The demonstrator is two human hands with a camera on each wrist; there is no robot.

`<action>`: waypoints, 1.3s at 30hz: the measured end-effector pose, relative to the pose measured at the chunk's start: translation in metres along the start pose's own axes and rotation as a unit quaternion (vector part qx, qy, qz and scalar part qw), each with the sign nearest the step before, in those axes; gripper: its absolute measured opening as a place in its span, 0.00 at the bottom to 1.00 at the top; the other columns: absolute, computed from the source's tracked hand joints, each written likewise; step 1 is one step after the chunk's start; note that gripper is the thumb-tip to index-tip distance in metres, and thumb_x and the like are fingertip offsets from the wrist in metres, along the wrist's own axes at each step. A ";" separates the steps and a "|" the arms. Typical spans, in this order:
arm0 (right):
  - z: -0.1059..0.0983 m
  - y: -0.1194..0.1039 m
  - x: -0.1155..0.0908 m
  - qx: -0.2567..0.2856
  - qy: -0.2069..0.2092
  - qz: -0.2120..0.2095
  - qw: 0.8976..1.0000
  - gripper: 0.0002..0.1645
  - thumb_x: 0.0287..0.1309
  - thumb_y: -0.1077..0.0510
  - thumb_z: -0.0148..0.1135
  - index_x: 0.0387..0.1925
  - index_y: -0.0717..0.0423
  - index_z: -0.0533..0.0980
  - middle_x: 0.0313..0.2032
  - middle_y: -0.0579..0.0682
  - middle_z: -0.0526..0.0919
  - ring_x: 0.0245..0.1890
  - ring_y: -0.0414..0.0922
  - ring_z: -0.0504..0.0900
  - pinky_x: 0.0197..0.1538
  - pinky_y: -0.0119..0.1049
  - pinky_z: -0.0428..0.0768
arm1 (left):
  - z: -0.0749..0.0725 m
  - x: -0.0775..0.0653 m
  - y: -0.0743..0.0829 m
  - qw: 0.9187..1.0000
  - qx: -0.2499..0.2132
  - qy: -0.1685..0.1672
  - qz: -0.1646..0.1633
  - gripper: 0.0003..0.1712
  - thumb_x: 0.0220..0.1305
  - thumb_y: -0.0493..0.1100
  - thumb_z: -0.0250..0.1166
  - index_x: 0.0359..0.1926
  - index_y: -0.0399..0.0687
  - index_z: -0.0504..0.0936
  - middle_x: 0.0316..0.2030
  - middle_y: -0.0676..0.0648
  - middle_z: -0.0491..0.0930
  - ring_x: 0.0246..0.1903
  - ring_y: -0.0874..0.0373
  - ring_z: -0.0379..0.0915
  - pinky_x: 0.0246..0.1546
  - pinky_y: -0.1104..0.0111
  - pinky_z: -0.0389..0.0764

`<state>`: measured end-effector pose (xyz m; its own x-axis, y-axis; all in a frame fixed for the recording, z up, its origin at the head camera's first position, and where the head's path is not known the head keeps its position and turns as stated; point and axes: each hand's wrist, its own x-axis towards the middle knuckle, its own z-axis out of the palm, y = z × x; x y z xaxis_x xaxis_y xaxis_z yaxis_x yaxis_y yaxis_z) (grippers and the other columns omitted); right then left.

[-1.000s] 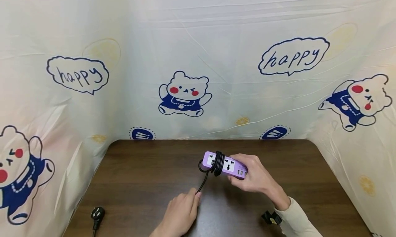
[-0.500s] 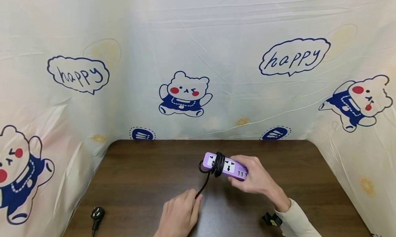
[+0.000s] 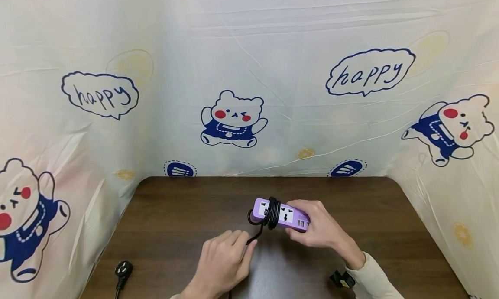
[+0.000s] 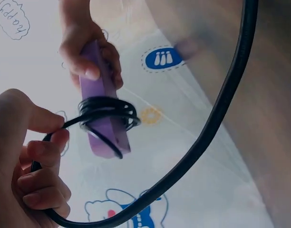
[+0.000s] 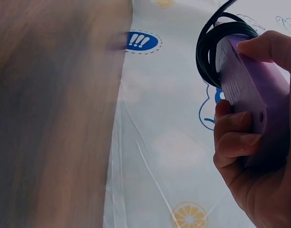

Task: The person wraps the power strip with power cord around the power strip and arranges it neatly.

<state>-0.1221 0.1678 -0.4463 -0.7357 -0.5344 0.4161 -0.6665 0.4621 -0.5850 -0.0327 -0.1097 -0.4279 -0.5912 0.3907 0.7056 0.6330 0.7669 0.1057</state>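
Note:
A purple power strip (image 3: 287, 216) with white socket faces is held above the table by my right hand (image 3: 321, 225), which grips its right end, thumb on one side and fingers on the other. Black cord (image 3: 274, 213) is wound several times around the strip's left half. My left hand (image 3: 224, 260) pinches the cord a short way from the coil. In the left wrist view the free cord (image 4: 217, 123) runs through the left fingers and loops away in a wide arc. The right wrist view shows the strip's underside (image 5: 255, 90) in the right palm.
A black three-pin plug (image 3: 123, 269) lies on the brown table (image 3: 175, 216) at the front left. Near the right sleeve is a small black item (image 3: 342, 279), its kind unclear. A printed sheet (image 3: 292, 73) hangs behind and at both sides.
The strip and right hand have come slightly lower and left. My left hand has shifted a little, and the stretch of cord between it and the coil is shorter and more bent.

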 end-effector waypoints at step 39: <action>0.002 -0.017 0.008 0.044 -0.038 -0.084 0.995 0.33 0.41 0.53 0.78 0.52 0.39 0.76 0.38 0.34 0.80 0.31 0.32 0.78 0.32 0.21 0.76 | -0.008 0.088 -0.039 0.975 -0.134 -0.136 0.116 0.12 0.54 0.43 0.56 0.17 0.59 0.65 0.18 0.60 0.58 0.20 0.65 0.52 0.22 0.75 0.56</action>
<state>-0.1164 0.1545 -0.4344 -0.6010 -0.6524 0.4617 -0.7640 0.2993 -0.5716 -0.1054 -0.1095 -0.3643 -0.5038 0.6858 0.5252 0.8519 0.4949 0.1710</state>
